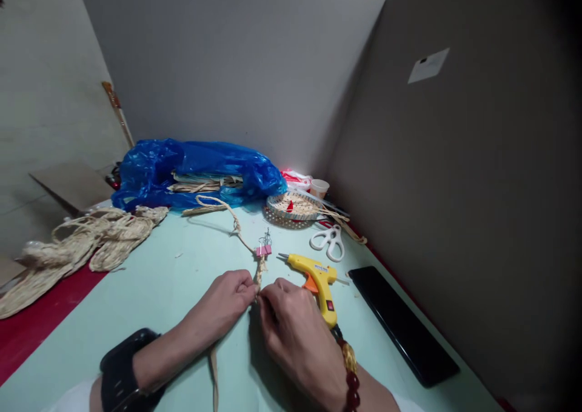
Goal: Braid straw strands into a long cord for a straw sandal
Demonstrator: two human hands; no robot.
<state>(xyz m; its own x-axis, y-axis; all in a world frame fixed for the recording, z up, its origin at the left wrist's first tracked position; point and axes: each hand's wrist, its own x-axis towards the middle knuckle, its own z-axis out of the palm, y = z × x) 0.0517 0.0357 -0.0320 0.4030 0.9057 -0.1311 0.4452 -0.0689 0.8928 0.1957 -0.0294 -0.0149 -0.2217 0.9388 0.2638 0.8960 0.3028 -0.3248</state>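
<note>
My left hand (225,303) and my right hand (291,327) meet at the near end of a braided straw cord (259,272), both pinched closed on its strands. A pink binder clip (264,248) clamps the braid just beyond my fingers. From the clip the cord (231,218) runs away across the pale green table (173,279) toward a blue plastic bag (200,166). A loose straw strip (213,375) trails down between my wrists. My left wrist wears a black watch, my right a bead bracelet.
A yellow glue gun (318,279) lies right of my hands, white scissors (330,241) beyond it, a black phone (402,321) at the right. A small woven basket (293,207) and a cup (319,188) stand at the back. Woven straw pieces (82,242) lie left.
</note>
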